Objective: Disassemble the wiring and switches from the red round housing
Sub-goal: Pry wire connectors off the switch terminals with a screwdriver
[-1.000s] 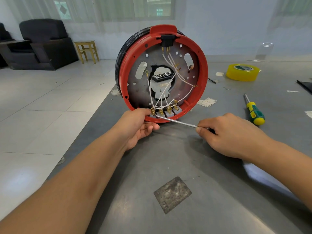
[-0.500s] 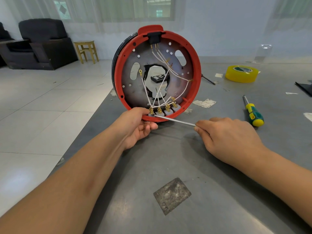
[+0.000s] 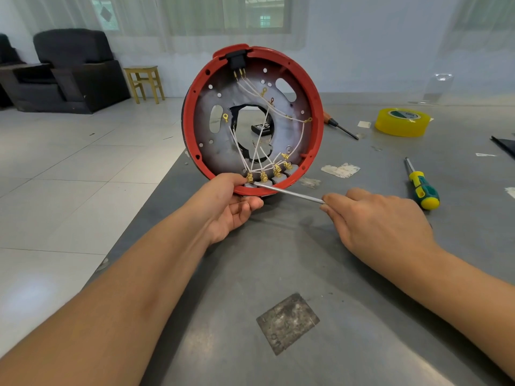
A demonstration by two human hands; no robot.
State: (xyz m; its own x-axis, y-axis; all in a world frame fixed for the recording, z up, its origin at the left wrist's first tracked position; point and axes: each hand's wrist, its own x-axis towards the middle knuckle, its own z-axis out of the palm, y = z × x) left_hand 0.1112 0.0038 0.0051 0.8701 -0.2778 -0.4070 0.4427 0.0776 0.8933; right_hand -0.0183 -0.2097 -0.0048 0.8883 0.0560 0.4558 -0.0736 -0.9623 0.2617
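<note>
grey tabletop (image 3: 348,274) — left hand (image 3: 231,203) grips the upright red housing (image 3: 316,151) steady; right hand (image 3: 373,218) pinches a screwdriver shaft (image 3: 289,192), prying a switch (image 3: 252,185).

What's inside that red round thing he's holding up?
Inside the red housing sit a grey metal plate, white wires with brass terminals, a black plug block on top. The left hand covers the lower-left edge.

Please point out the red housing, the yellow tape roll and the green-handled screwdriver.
red housing (image 3: 316,107), head view, right rim.
yellow tape roll (image 3: 398,127), head view, outer side.
green-handled screwdriver (image 3: 423,190), head view, handle.
</note>
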